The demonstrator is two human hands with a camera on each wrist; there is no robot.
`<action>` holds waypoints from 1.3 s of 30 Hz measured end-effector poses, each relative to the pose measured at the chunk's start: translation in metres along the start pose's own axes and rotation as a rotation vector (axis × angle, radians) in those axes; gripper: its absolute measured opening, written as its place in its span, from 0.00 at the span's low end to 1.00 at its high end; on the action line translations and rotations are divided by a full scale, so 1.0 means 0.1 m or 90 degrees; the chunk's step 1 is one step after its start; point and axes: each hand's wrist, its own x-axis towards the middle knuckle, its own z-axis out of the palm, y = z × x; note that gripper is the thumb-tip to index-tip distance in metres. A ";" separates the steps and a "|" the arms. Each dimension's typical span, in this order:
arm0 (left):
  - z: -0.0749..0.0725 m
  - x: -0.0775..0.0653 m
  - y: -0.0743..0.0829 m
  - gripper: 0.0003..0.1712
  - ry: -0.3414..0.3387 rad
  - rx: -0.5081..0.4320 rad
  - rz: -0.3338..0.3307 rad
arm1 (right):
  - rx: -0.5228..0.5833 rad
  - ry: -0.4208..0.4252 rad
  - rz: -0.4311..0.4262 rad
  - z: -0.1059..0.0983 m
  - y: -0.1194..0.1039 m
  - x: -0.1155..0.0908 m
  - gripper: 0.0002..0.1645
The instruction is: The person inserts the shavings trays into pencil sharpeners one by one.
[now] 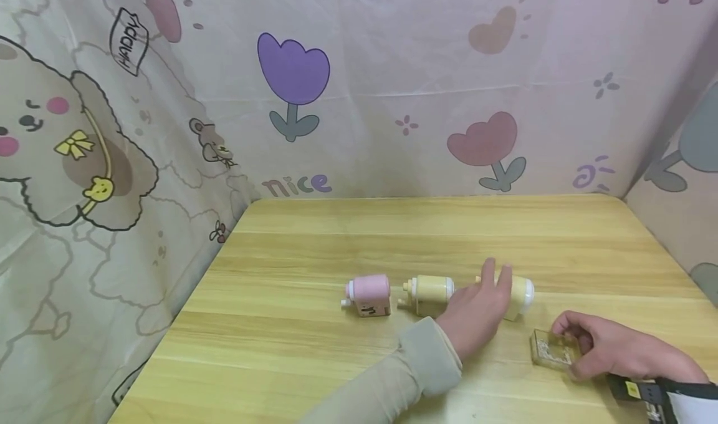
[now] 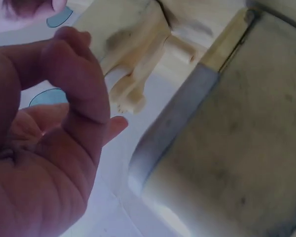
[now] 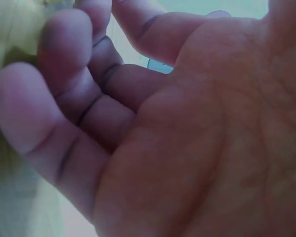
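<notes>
Three hand-crank pencil sharpeners lie in a row: a pink one, a yellow one beside it, and another yellow one at the right. My left hand reaches over the right yellow sharpener, covering its left part, with two fingers stretched out. In the left wrist view, that hand's fingers bend loosely around nothing, beside a yellow sharpener and a crank handle. Thumb and fingers of my right hand hold a small see-through drawer with pale bits inside.
The sharpeners stand on a wooden table. Patterned curtains close off its back and sides. A black band with a yellow label sits at the right wrist.
</notes>
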 end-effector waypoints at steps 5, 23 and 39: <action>0.07 0.03 0.04 0.30 0.021 0.038 -0.015 | -0.005 0.003 -0.008 0.00 0.00 0.01 0.25; -0.03 -0.25 0.00 0.20 0.056 -0.096 0.045 | -0.030 0.015 0.000 0.01 0.00 0.01 0.25; -0.12 -0.88 -0.19 0.35 0.064 -0.198 0.029 | -0.041 0.022 0.003 0.02 -0.01 0.01 0.25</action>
